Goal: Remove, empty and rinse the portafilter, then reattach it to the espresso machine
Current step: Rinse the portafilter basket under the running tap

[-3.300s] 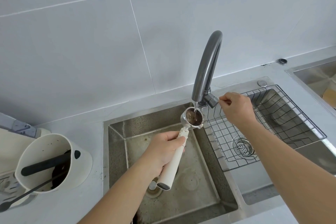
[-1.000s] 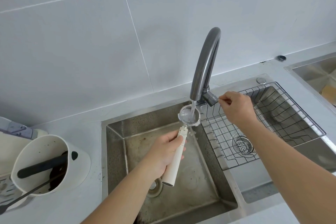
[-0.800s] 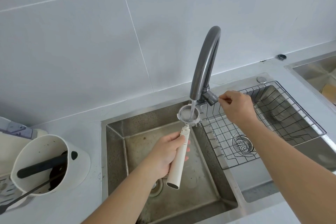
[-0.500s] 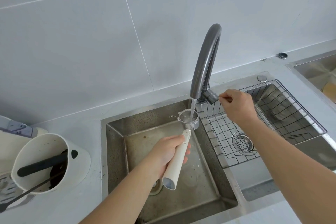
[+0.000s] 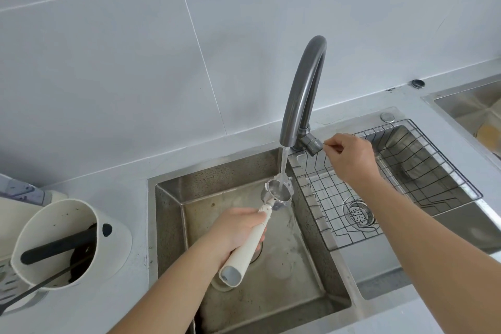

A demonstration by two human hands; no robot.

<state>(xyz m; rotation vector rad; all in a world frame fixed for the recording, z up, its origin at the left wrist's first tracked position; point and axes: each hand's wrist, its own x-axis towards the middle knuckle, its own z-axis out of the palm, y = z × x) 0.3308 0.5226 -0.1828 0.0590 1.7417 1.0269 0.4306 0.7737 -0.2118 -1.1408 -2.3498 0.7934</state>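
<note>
Now, working from the left: the white knock box [image 5: 73, 241] sits on the counter [image 5: 130, 198] well apart from the basin, dark grounds in its bottom and a black bar across it, so I judge the emptying is done. My left hand [image 5: 233, 233] is wrapped tight round the cream handle of the portafilter [image 5: 260, 222], fingers closed on it. Compared with a few seconds back, I have dropped the basket lower into the left sink [image 5: 168, 225] and tipped it, so the handle end now points up toward the camera. The basket showed brown then; now it reads bright metal with the water stream [image 5: 283, 168] striking it and spilling over the rim. To me that means the rinse is nearly through, and shutting the water and carrying the piece back to the machine come next.

The faucet [image 5: 303, 95] arches over the divider, its spout just above the basket. My right hand [image 5: 349, 157] pinches the thin lever at the faucet's side valve, thumb and forefinger narrow on it, as it has been throughout.

For room: the basket hangs near the sink's right wall and the wire rack [image 5: 406, 171] in the right basin, not touching either as far as I can tell. Open space lies toward the left wall and straight up toward me, clear of the spout.
</note>
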